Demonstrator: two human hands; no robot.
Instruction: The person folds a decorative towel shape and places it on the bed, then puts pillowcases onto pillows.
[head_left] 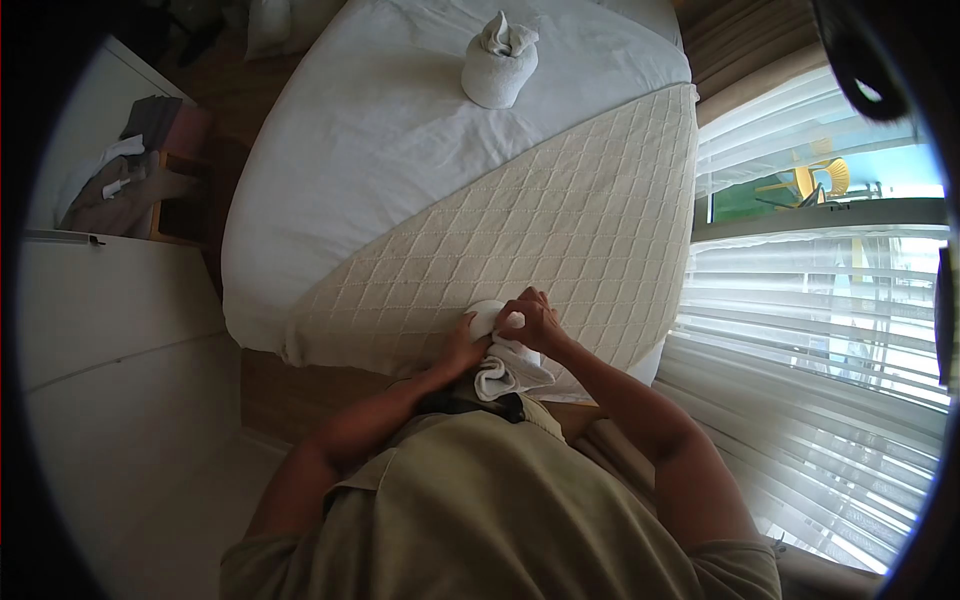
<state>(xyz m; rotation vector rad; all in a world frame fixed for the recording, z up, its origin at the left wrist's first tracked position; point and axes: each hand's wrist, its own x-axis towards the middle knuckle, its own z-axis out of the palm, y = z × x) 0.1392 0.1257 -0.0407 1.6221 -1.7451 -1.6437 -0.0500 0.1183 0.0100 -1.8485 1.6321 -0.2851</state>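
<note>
Close to my body, at the near edge of the bed, a white towel (512,372) is partly rolled, with loose folds hanging toward me. My left hand (464,343) grips its left side, thumb up along the roll. Fingers of my right hand (534,320) are bent and pinch the towel's upper right part. Some fingertips of both hands are hidden by the cloth. Farther away on the bed stands a second white towel (500,72), shaped into a round body with a folded, pointed top.
A cream blanket with a diamond pattern (520,230) lies diagonally over the white bed sheet (340,170). Sheer curtains (800,330) cover the window on the right. A wooden stand holding cloths (175,190) and a white cabinet (120,320) are on the left.
</note>
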